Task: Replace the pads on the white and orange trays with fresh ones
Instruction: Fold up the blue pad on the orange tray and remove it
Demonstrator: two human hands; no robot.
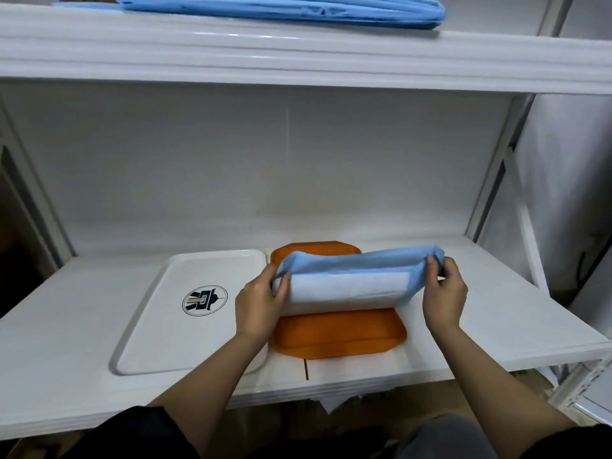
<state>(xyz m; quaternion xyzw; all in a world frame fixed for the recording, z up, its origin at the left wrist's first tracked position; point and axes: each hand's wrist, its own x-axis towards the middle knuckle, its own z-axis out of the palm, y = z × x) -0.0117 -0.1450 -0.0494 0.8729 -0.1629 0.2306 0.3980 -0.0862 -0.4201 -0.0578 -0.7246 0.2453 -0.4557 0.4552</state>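
Nearest the camera, two bare forearms reach in over the front edge of the lower shelf (pixel 364 369). The left hand (pixel 256 301) and the right hand (pixel 443 289) each pinch one end of a folded blue pad (pixel 351 283), thumbs on the near face, fingers curled behind it, and it hangs stretched between them, lifted clear above the orange tray (pixel 337 336). That two-ended hold likely keeps the soft sheet taut so it can be opened or folded without sagging; whether it is a used pad coming off or a fresh one going on cannot be told. The orange tray sits toward the shelf's middle, its near rim close to the front edge, with no pad visibly lying on it. Touching or just beside it on the left lies the white tray (pixel 172 313), bare, its round logo exposed. Farther up, on the front edge of the upper shelf (pixel 298 58), rests a stack of blue pads (pixel 281 9), probably the fresh supply.
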